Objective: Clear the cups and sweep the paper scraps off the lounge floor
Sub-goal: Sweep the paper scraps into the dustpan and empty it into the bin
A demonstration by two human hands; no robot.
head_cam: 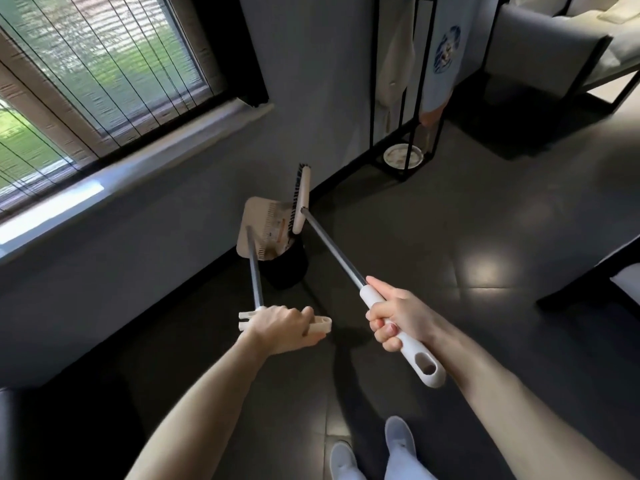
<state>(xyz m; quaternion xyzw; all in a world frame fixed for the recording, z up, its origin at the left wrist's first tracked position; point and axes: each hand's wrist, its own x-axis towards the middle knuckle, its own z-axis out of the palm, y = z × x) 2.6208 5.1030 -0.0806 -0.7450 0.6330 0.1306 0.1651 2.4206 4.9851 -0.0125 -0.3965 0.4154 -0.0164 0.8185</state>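
My left hand (282,327) grips the white top handle of a long-handled dustpan (261,225), whose beige pan is tipped over a small black bin (289,268) by the wall. My right hand (398,320) grips the white handle of a broom (301,199). The broom's metal pole runs up and left from that hand, and its beige head with dark bristles sits at the dustpan's open edge above the bin. No cups or paper scraps show on the dark floor.
A window with blinds (97,74) fills the upper left above a sill. A black metal coat stand (403,98) with hanging clothes and a round base plate stands at the back. Grey sofas (554,53) sit at the upper right. My feet (374,452) are below.
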